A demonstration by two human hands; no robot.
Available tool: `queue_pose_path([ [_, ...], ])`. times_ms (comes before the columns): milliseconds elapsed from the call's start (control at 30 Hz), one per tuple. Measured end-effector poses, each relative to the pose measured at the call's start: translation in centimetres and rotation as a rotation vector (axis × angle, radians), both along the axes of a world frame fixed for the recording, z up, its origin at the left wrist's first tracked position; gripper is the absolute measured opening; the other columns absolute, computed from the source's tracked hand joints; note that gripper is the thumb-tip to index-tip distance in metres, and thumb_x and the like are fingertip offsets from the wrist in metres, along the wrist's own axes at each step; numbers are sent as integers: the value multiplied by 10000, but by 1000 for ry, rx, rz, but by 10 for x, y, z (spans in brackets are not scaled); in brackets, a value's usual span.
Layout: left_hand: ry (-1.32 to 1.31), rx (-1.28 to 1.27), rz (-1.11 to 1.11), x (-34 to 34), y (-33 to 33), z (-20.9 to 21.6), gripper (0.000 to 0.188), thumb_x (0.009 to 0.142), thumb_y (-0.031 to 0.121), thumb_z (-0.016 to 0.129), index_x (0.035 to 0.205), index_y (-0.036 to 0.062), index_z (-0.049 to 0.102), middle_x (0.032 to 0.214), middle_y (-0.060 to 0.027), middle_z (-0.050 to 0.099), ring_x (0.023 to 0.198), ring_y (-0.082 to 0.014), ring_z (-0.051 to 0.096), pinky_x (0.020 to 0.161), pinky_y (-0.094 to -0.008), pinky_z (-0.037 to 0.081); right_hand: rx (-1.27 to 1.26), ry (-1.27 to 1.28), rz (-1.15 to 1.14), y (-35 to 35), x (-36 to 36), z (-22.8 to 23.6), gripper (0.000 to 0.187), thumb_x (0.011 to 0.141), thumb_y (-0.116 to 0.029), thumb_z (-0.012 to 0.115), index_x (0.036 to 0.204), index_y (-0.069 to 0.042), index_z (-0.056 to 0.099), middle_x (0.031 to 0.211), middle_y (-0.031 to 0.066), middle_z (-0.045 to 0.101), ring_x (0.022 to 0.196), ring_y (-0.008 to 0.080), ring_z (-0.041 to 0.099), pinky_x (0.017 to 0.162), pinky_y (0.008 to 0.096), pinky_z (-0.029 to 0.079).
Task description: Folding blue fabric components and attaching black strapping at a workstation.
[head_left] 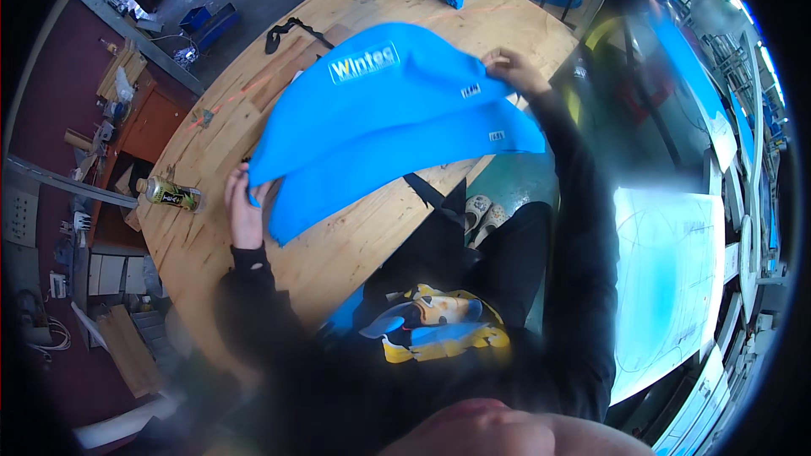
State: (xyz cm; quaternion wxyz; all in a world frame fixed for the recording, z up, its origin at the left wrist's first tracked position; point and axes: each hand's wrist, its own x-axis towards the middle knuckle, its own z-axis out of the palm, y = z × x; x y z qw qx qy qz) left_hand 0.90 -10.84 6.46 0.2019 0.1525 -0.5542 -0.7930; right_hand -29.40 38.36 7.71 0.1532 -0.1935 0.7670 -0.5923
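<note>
Blue fabric, 2 layers: a broad, curved, bright blue panel with a pale printed patch lay above a narrower blue lower layer. Could not tell whether these were 2 pieces or 1 folded piece. Both sat over the pale wooden tabletop, directly before the person; contact with the wood was hard to judge.

Hands: left hand closed on the cloth's left corner, thumb and fingers pinching. Right hand pinched the upper panel's right edge, fingers bunched; the lower layer's right end hung clear of it.

Risks, as judged. That loose end reached past the tabletop's edge, over the green floor; its own weight could have dragged the layer down or skewed it against the upper panel. Uneven pull between the 2 hands could have creased the panel or slipped a corner free.

Left side: a clear plastic bottle with a dark green label stood near the left hand; a wide sweep could have tipped it. Beyond the panel, a crumpled black strap could have snagged cloth pushed outward.
</note>
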Motion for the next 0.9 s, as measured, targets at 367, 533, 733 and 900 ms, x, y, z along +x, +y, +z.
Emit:
queue_pose_path([
  [367, -255, -461, -17, 35, 21, -35, 152, 1013, 118, 497, 1110, 45, 589, 1032, -27, 583, 843, -70, 532, 703, -237, 469, -34, 100, -92, 47, 39, -26, 150, 901, -39, 653, 1048, -37, 628, 966, 25, 675, 883, 95, 626, 782, 238, 484],
  [533, -119, -776, 28, 35, 15, -57, 173, 967, 7, 505, 1121, -5, 582, 1042, -70, 641, 988, -153, 607, 848, -296, 475, 152, 372, -282, 42, 62, -44, 101, 888, -97, 686, 947, -29, 643, 760, 41, 683, 661, 83, 619, 611, 255, 474],
  [733, -304, -1060, 89, 43, 22, -44, 201, 958, 69, 531, 1139, 4, 587, 1043, -120, 648, 1029, -248, 616, 893, -346, 474, 371, 444, -461, 46, 86, -46, 179, 874, -217, 721, 938, -69, 644, 613, 74, 599, 515, 169, 565, 516, 323, 427],
  [900, -73, -1771, 425, 32, 79, 5, 247, 956, 167, 547, 1174, 66, 606, 1064, -126, 630, 1026, -364, 578, 925, -439, 455, 313, 786, -873, 58, 119, -81, 217, 909, -200, 679, 1056, -50, 626, 792, 112, 635, 651, 255, 625, 614, 363, 482],
])
